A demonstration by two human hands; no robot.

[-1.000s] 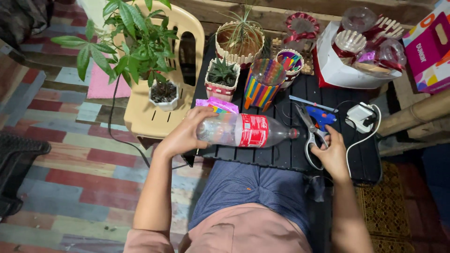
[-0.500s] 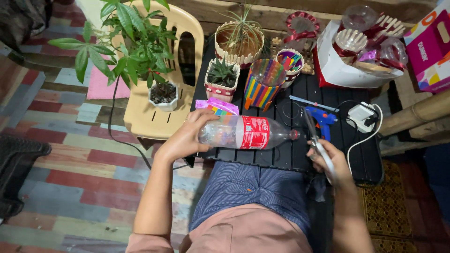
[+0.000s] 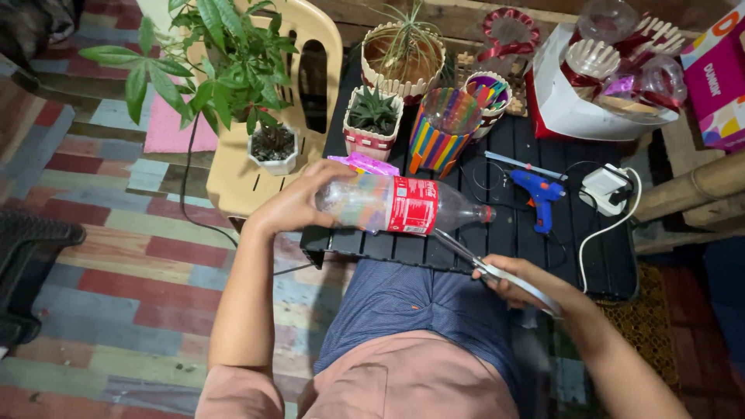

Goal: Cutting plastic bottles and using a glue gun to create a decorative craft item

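My left hand (image 3: 299, 200) grips the base end of a clear plastic bottle (image 3: 403, 205) with a red label, held sideways over the near edge of a black slatted table (image 3: 597, 256). Its neck points right. My right hand (image 3: 521, 284) holds a pair of scissors (image 3: 481, 264) with grey handles. Their blades point up-left and the tips touch the bottle's underside just right of the label. A pink wrapper (image 3: 361, 164) lies behind the bottle.
On the table stand a blue glue gun (image 3: 537, 191), a white plug adapter (image 3: 604, 188), a striped stick cup (image 3: 439, 138), a small succulent pot (image 3: 371, 124) and a woven planter (image 3: 403, 46). A cream plastic chair (image 3: 256, 167) with a leafy potted plant (image 3: 233, 62) stands left.
My right hand lifted the scissors off the table, drew back toward me and brought the blades to the bottle. The bottle stayed nearly in place.
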